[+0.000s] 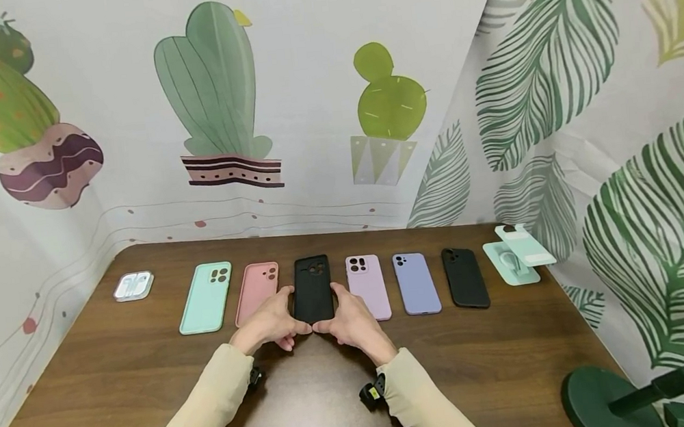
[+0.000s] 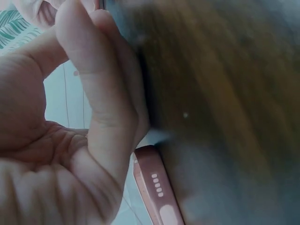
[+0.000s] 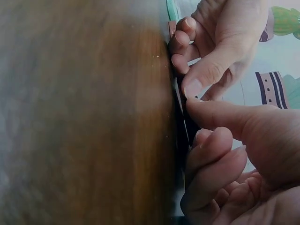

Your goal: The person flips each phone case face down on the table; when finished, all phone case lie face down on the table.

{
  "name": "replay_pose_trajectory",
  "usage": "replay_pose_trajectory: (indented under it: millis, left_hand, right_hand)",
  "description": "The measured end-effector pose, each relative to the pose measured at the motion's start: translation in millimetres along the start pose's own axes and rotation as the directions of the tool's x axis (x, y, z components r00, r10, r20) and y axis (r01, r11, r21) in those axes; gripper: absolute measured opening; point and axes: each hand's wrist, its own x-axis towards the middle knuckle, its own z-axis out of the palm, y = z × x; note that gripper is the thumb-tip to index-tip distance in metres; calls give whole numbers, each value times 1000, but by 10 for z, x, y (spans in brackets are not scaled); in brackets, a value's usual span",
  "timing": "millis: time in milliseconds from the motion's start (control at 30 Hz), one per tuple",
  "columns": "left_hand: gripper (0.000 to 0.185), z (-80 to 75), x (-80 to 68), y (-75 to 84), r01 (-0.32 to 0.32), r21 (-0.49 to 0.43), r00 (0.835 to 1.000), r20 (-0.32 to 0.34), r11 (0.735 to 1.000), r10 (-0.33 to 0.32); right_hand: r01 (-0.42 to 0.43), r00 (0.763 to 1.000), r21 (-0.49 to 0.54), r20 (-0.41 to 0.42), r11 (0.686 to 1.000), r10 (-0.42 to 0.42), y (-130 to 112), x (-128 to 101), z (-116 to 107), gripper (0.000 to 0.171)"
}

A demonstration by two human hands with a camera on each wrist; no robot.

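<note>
Brown worktop [image 1: 457, 381] carries a row of phone cases. Flanking the black phone case [image 1: 312, 290] closely are a pink case [image 1: 260, 280] and a lilac case [image 1: 370, 283], each partly covered by the near hand. The black phone case lies mid-row, long axis running away from the person, camera cutout [image 1: 316, 269] at the far end. Fingers of the left hand [image 1: 272, 319] and right hand [image 1: 353, 319] grip its near corners, thumbs at the near edge.

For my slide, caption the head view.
Left hand and right hand hold a black case between a pink case and a lilac case.
</note>
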Motion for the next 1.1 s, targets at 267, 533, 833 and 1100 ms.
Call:
replay_pose_trajectory:
  millis: [267, 533, 833, 1100]
  left_hand:
    - [104, -7, -2, -19, -19, 23, 1000, 9, 1000, 19]
    - [103, -38, 19, -70, -15, -27, 999, 46, 1000, 17]
    - [96, 19, 18, 8, 34, -45, 999, -2, 998, -34]
    - [102, 84, 27, 80, 58, -6, 997, -48, 998, -58]
  right_hand:
    - [44, 999, -40, -28, 998, -45, 94, 66, 36, 107]
    - [80, 996, -37, -41, 996, -81, -10, -37, -6, 105]
    - [114, 992, -21, -59, 993, -115, -125, -143, -53, 100]
    - [143, 979, -172, -119, 975, -165, 126, 136, 110, 97]
